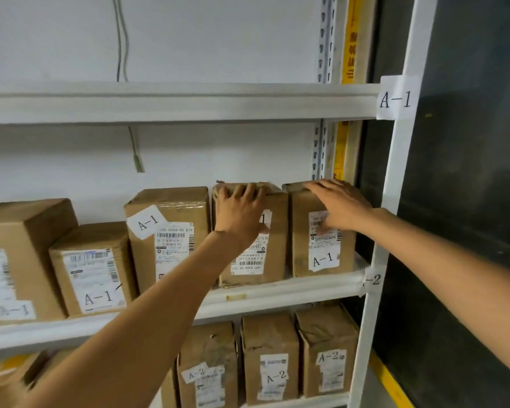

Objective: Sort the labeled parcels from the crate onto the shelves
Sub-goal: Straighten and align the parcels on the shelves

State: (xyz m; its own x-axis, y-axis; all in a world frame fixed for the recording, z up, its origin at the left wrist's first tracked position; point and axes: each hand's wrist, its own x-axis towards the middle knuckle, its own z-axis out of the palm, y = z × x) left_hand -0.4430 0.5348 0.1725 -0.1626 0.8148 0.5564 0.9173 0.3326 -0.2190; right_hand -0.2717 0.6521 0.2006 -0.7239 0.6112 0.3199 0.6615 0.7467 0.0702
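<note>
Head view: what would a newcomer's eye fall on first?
Two bare arms reach to the shelf: the left hand grips the top of one parcel, the right hand rests flat on the end parcel beside it. A large A-1 tag hangs at upper right; A-2 parcels stand one level down.

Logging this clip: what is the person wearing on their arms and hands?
Nothing visible. Both forearms are bare to the frame edge, with no sleeves showing. The left hand and right hand have no gloves, and neither wrist shows a watch or band. Blur leaves rings uncertain.
</note>
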